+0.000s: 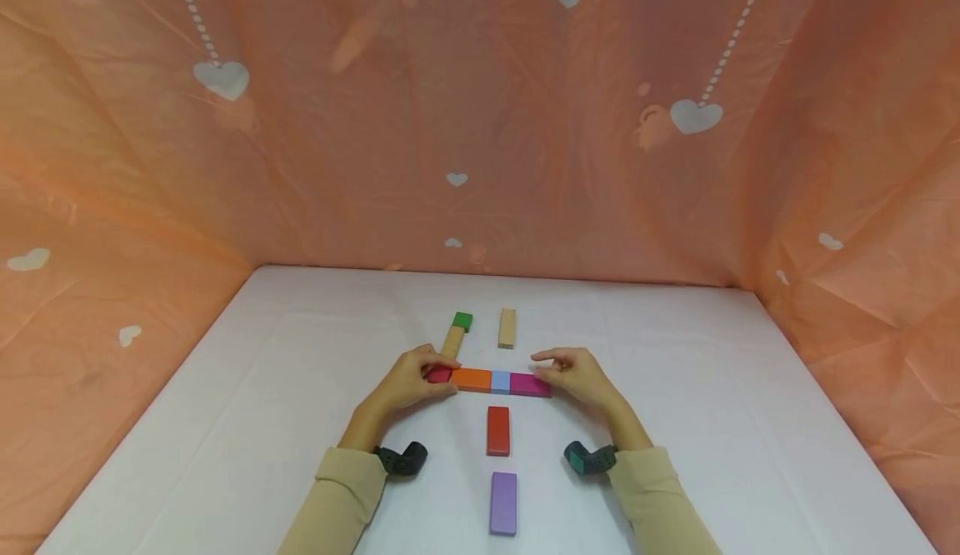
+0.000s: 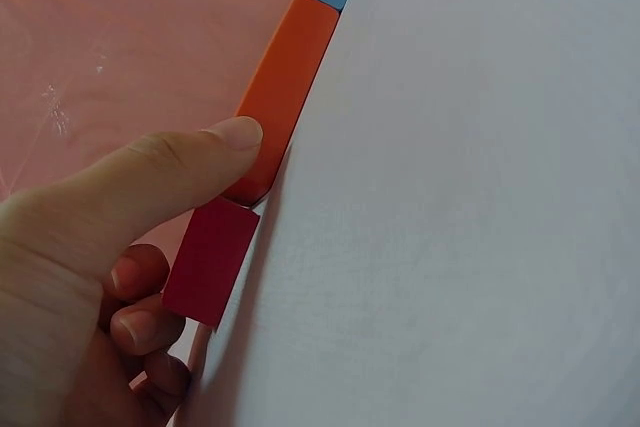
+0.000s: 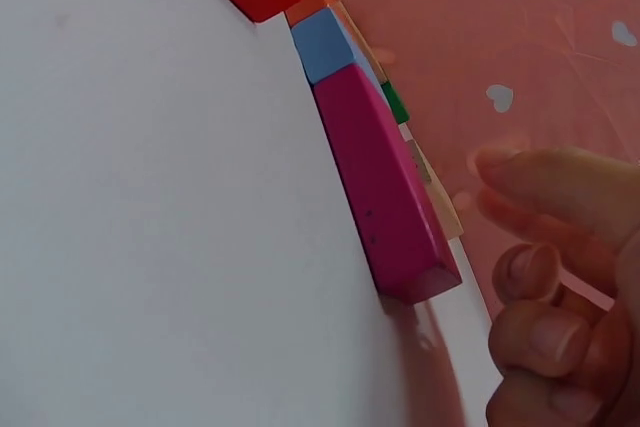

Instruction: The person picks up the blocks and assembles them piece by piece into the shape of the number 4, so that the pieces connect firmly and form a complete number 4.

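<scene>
A row of blocks lies across the table: a crimson block (image 2: 210, 262), an orange block (image 1: 472, 380), a small light-blue block (image 1: 500, 382) and a magenta block (image 3: 380, 177). At the row's left end, my left hand (image 1: 408, 377) pinches the orange block between thumb and a finger. Its other fingers curl beside the crimson block. My right hand (image 1: 581, 376) hovers by the magenta block's outer end, apart from it in the right wrist view. Behind the crimson block, a plain wooden block (image 1: 453, 342) runs back to a green block (image 1: 462, 321).
Farther back lies another plain wooden block (image 1: 507, 328). On the near side of the row are a red block (image 1: 498, 431) and a purple block (image 1: 503, 503). A white cloth covers the table (image 1: 225, 422); orange sheeting (image 1: 480, 122) with hearts hangs around it.
</scene>
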The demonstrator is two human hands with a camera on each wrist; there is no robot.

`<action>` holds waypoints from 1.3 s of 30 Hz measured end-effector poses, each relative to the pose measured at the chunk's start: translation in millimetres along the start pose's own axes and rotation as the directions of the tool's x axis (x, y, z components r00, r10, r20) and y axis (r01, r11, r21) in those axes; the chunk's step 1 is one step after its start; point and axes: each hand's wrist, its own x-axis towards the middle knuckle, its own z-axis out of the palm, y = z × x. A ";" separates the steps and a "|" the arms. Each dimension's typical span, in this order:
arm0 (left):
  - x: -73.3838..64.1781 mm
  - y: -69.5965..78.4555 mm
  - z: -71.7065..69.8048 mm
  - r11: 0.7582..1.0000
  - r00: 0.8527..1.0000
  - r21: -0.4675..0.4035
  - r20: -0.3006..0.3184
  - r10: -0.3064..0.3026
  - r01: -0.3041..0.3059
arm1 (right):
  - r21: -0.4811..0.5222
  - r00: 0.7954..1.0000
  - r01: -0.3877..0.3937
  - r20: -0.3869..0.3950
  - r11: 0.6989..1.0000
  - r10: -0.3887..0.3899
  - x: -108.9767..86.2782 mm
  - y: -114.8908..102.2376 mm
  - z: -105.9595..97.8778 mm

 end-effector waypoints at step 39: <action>-0.3 -0.7 -1.1 1.000 1.000 0.003 0.004 -0.019 0.019 | 0.084 0.971 -0.230 -0.050 0.970 0.235 54.6 -15.6 -0.3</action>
